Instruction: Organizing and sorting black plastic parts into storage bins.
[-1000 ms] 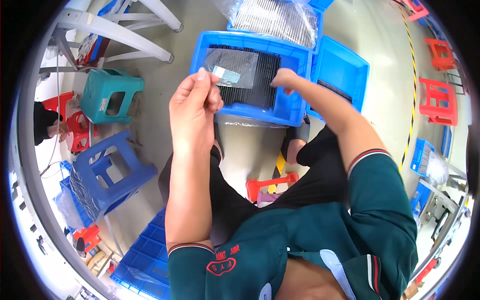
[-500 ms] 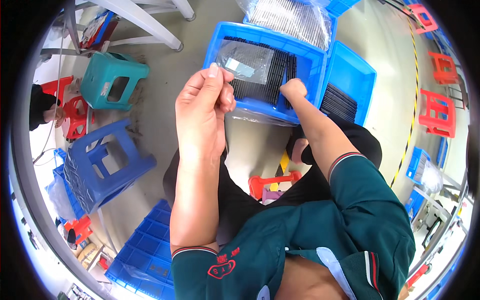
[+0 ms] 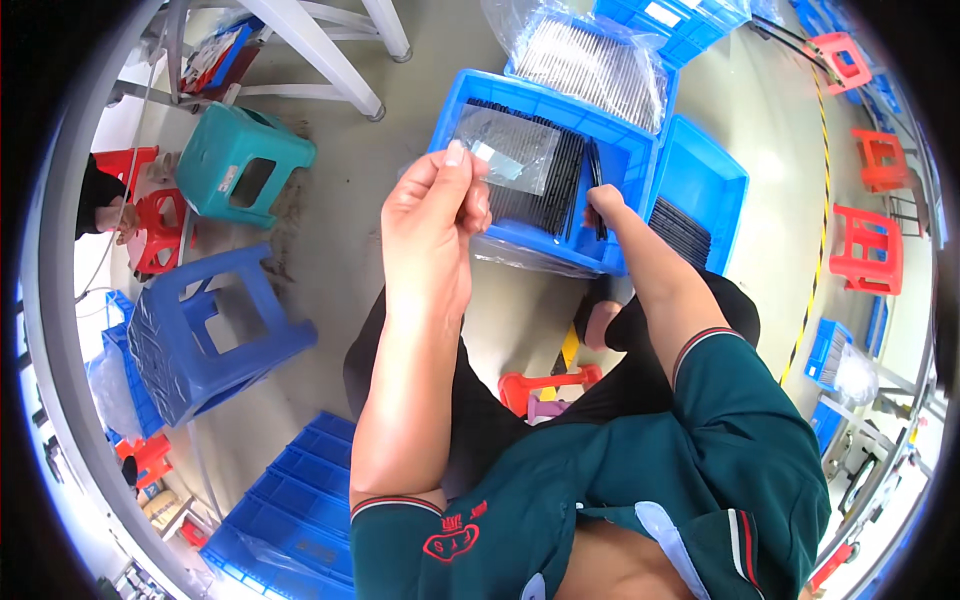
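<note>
While the left hand (image 3: pixel 440 200) pinches the near-left corner of a clear plastic bag (image 3: pixel 532 168) between thumb and forefinger, the rest of the bag spreads ahead and to the right of those fingertips, unsupported by any other finger. A pale label shows through the film. Beneath and beyond it, a row of slender black rods (image 3: pixel 567 185) stands packed in a blue crate (image 3: pixel 622 172).

Right hand (image 3: pixel 606 202): fingers appear closed on a few separate rods (image 3: pixel 596 160), which project both ahead of the fist and behind it. Number held: cannot tell, fingers largely hidden. The row's free end lies just to the left of this hand; bare crate floor lies to its right. Farther right, a second blue crate (image 3: pixel 718 175) holds more dark rods (image 3: pixel 682 232). Well ahead of both hands, pale rods (image 3: pixel 590 70) lie under loose plastic film (image 3: pixel 515 25).

Risks, judged: (1) bag could swing or slip, since one corner alone carries it; if dropped, it would probably land on the row. (2) Held rods could splay or fall if the grip is uneven along their length. (3) Row's free end could lean over if knocked by the right fist, as no support is seen beside it. (4) Bag partly veils the row, so a crooked rod there might be missed.
</note>
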